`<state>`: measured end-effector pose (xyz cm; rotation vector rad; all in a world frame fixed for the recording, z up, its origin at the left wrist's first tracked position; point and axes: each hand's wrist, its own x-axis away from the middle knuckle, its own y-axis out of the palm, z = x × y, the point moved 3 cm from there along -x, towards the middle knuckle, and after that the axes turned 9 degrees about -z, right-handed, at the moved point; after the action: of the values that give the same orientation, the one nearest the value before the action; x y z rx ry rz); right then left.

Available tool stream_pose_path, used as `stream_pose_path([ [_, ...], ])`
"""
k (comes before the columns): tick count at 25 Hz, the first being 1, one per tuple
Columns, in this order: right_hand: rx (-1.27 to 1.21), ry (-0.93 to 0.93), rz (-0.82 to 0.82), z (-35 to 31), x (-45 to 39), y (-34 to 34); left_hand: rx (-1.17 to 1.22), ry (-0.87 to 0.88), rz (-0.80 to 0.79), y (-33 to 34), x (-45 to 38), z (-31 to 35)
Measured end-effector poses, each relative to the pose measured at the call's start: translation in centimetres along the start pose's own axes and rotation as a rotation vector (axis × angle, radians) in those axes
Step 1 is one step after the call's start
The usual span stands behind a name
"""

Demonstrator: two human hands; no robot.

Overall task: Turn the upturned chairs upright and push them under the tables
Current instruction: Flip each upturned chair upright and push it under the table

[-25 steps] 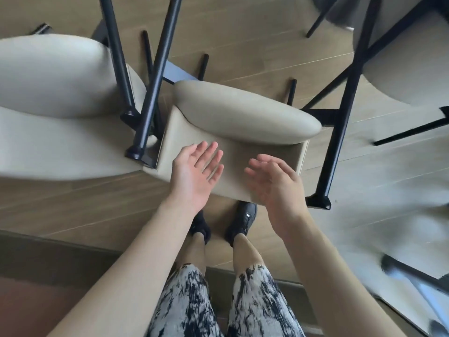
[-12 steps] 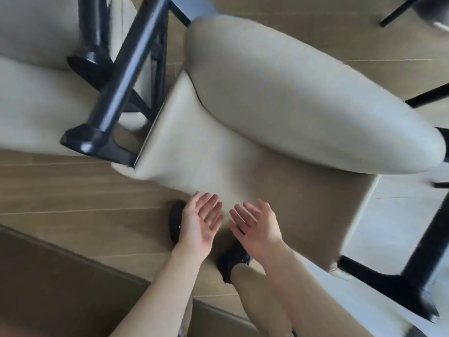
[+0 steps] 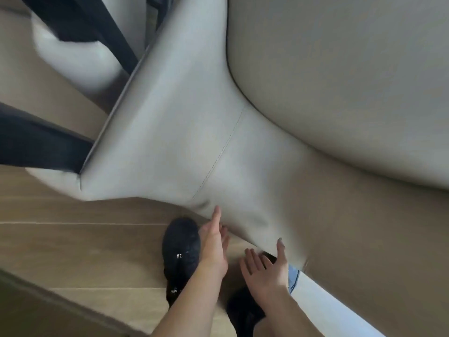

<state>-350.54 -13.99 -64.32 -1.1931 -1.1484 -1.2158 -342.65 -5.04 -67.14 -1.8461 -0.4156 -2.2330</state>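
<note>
Upturned beige chair [image 3: 243, 132] is filling most of the view, its backrest edge hanging low over the wood floor [image 3: 73, 239] just ahead of the black shoe [image 3: 181, 251]. Left hand [image 3: 213, 244] and right hand [image 3: 269, 266] are reaching at that lower edge, fingers straight, each grip open, fingertips touching or nearly touching the upholstery. Dark legs [image 3: 43, 142] of a neighbouring chair are showing at left.

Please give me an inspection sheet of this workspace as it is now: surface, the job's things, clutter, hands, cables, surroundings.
Surface: wooden floor.
Job's things: beige chair lying overturned, fills most of the view; second chair at left, blurred, black legs showing.
Clutter: nothing seen.
Hands: left hand and right hand open, fingers straight, at the chair's lower edge; no grip yet.
Cables: nothing seen.
Surroundings: black shoe beside the left hand.
</note>
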Motion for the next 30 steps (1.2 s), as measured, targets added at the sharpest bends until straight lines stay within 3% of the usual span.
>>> stream_pose_path([
  [3, -0.084, -0.11, 0.019, -1.7, -3.0, 0.3, -0.021, 0.118, 0.059, -0.7, -2.6, 0.4],
  [7, -0.066, -0.256, -0.033, -3.3, -6.4, -0.6, 0.01, 0.215, -0.129, -1.5, -6.0, 1.2],
  [10, -0.094, -0.2, -0.114, -2.9, -7.0, -1.7, -0.033, 0.259, -0.225, -2.2, -7.0, 1.7],
  [15, -0.121, -0.141, -0.132, -3.6, -4.6, -2.3, 0.04, 0.166, -0.242, -2.0, -5.4, 3.2],
  [26, -0.1, -0.163, -0.096, -6.3, 15.5, -0.5, -0.182, 0.087, -0.157, 4.4, 13.8, 9.1],
  [30, 0.142, -0.222, -0.058, -8.1, 21.9, 0.5, -0.234, 0.096, -0.113, 7.8, 19.5, 10.9],
])
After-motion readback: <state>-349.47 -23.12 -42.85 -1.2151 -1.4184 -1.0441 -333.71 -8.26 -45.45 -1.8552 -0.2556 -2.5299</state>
